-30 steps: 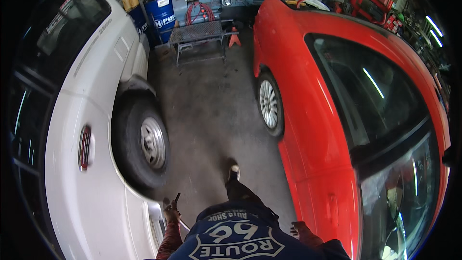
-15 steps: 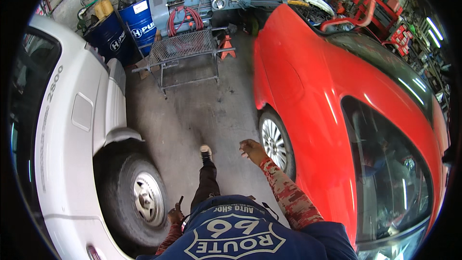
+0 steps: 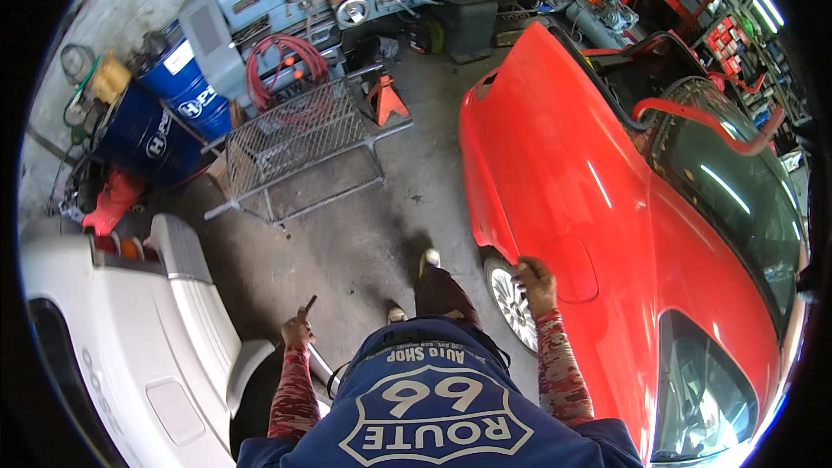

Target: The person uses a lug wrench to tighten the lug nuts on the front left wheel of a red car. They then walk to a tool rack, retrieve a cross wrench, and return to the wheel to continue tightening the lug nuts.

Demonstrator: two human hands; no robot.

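Note:
My left hand (image 3: 296, 331) is closed around a slim dark tool (image 3: 310, 303), whose short end sticks up past the fingers; its kind is unclear. A pale, rod-like shape (image 3: 322, 366) shows just below that hand, and I cannot tell whether it belongs to the tool. My right hand (image 3: 537, 286) is raised beside the red car (image 3: 563, 182), with loosely bent fingers and nothing visible in them. From this view it overlaps the car's rear side near the silver-spoked wheel (image 3: 511, 303); contact cannot be made out.
A white vehicle (image 3: 113, 321) stands at my left. Ahead are a metal mesh-topped stand (image 3: 295, 139), an orange-red jack stand (image 3: 386, 102), a blue-grey lathe (image 3: 260, 0) with a coiled red hose (image 3: 286, 65), and blue drums (image 3: 152, 134). A curved red bar (image 3: 711, 117) extends above the red car.
I have stepped forward between the vehicles, and the lathe and stand look nearer. The white vehicle's wheel has left view. My left hand with the tool has come further into view.

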